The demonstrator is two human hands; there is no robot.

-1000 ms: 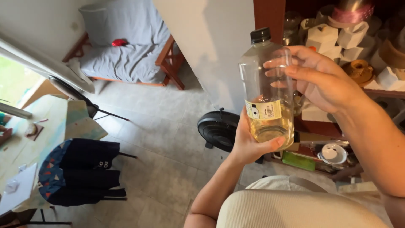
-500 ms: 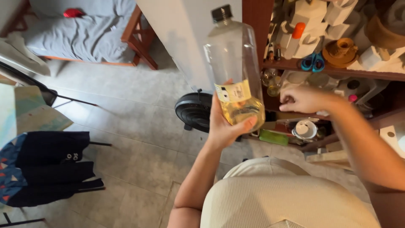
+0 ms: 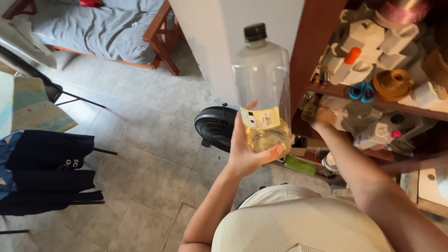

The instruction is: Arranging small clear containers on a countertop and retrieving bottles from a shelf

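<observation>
Since the earlier frame, my right hand had left the bottle and gone further into the wooden shelf unit, and the view had swung so the bed slid toward the top edge. My left hand cupped the clear plastic bottle from below, fingers wrapped around its base, holding it upright in front of the shelf unit's left post. Its black cap was on, and a little yellowish liquid sat at the bottom, under a pale label. My right hand rested at the middle shelf beside a small glass jar; I could not tell whether it had closed on anything. Blue-handled scissors lay on that shelf further right. A black fan stood on the tiled floor left of the shelf unit, behind the bottle.
</observation>
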